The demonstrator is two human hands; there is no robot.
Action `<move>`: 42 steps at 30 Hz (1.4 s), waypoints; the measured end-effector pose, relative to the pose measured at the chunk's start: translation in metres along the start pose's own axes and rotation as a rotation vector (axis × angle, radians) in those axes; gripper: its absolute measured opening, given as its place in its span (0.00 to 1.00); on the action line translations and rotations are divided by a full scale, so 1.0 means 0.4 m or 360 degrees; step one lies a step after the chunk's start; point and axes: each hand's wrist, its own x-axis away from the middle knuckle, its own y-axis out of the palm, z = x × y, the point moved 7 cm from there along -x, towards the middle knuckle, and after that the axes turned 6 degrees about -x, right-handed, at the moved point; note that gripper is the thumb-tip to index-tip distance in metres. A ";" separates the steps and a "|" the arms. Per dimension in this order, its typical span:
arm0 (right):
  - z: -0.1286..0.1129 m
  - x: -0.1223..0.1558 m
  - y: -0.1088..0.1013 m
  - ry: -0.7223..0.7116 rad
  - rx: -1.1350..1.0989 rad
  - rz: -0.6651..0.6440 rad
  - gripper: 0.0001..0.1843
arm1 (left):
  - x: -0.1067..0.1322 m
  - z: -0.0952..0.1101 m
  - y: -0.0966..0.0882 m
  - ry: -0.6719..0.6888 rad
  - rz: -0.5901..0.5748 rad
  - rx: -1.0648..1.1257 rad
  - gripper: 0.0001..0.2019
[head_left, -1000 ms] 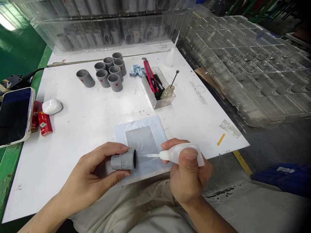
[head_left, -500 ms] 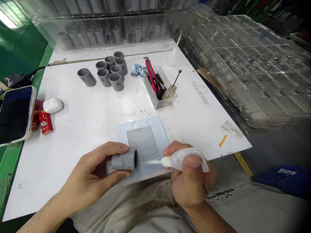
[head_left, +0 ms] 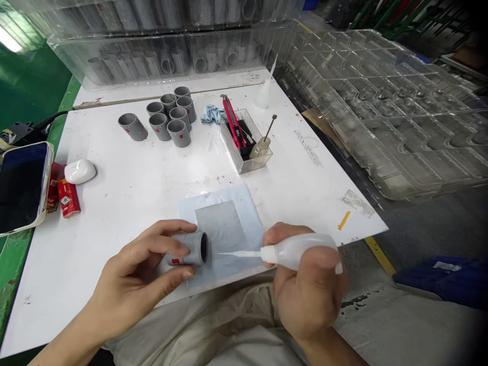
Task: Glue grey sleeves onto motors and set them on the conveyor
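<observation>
The left hand [head_left: 125,282] is curled closed around a grey plastic pipe fitting [head_left: 192,249], fingers over the top and thumb beneath, holding it on its side in the air with its open end facing right. The right hand [head_left: 308,290], slightly blurred, is closed around a white squeeze bottle [head_left: 301,251], thumb on top, and the bottle lies nearly level. Its long thin nozzle [head_left: 240,253] points left at the fitting's mouth, its tip just short of the rim and not touching.

Both hands are above the front edge of a white table [head_left: 114,178], the right one partly past it over the person's lap. Just below the fitting and nozzle lies a pale blue sheet [head_left: 186,203]. Farther up the table stand a group of upright grey fittings [head_left: 170,119] and a clear plastic box [head_left: 244,162] holding a red utility knife [head_left: 233,122].
</observation>
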 end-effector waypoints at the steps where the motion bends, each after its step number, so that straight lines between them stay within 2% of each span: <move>1: -0.004 0.005 0.003 -0.0030 0.0012 -0.0032 0.22 | 0.001 -0.003 0.000 -0.0030 -0.0007 0.0034 0.11; 3: -0.004 0.012 0.011 -0.0072 0.0011 -0.0082 0.21 | 0.002 -0.007 0.000 -0.0077 -0.0019 0.0093 0.11; 6: 0.015 0.012 0.018 -0.0067 0.0020 -0.0082 0.23 | 0.000 -0.007 0.000 -0.0092 -0.0030 0.0055 0.21; 8: 0.029 0.010 0.019 -0.0048 0.0046 -0.0059 0.24 | -0.003 -0.002 0.002 -0.0062 -0.0056 -0.0069 0.24; 17: 0.032 0.002 0.022 -0.0044 0.0041 -0.0021 0.23 | -0.006 0.007 0.003 0.0035 -0.0128 -0.0224 0.24; 29: 0.041 0.002 0.021 0.0090 0.0054 -0.0009 0.22 | -0.006 0.009 0.005 0.0128 -0.0122 -0.0161 0.26; 42: 0.047 0.011 0.013 0.0117 0.0050 -0.0041 0.21 | -0.007 0.012 0.006 0.0140 -0.0125 -0.0051 0.26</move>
